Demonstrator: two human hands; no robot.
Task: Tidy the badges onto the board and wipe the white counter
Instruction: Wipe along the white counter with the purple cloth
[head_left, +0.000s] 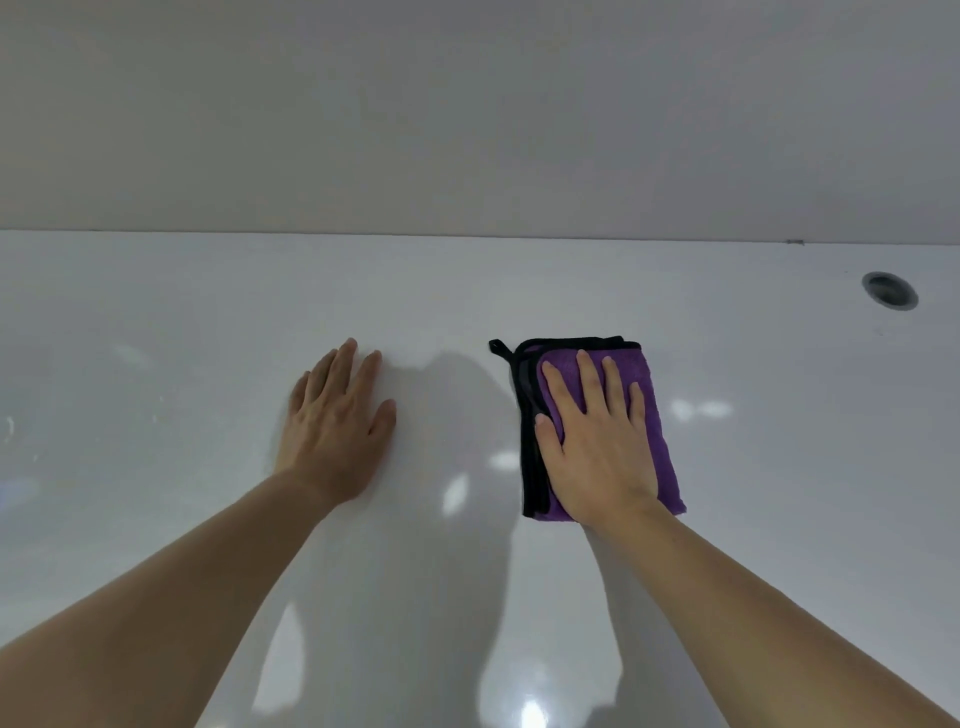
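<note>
A folded purple cloth (660, 415) with black trim lies on the glossy white counter (156, 364), right of centre. My right hand (597, 441) rests flat on top of it, fingers spread and pressing down. My left hand (337, 426) lies flat on the bare counter to the left, palm down, fingers apart, holding nothing. No badges and no board are in view.
A plain wall (467, 104) rises behind the counter's back edge. A round grey cable hole (889, 291) sits in the counter at the far right. Bright light reflections dot the surface near me.
</note>
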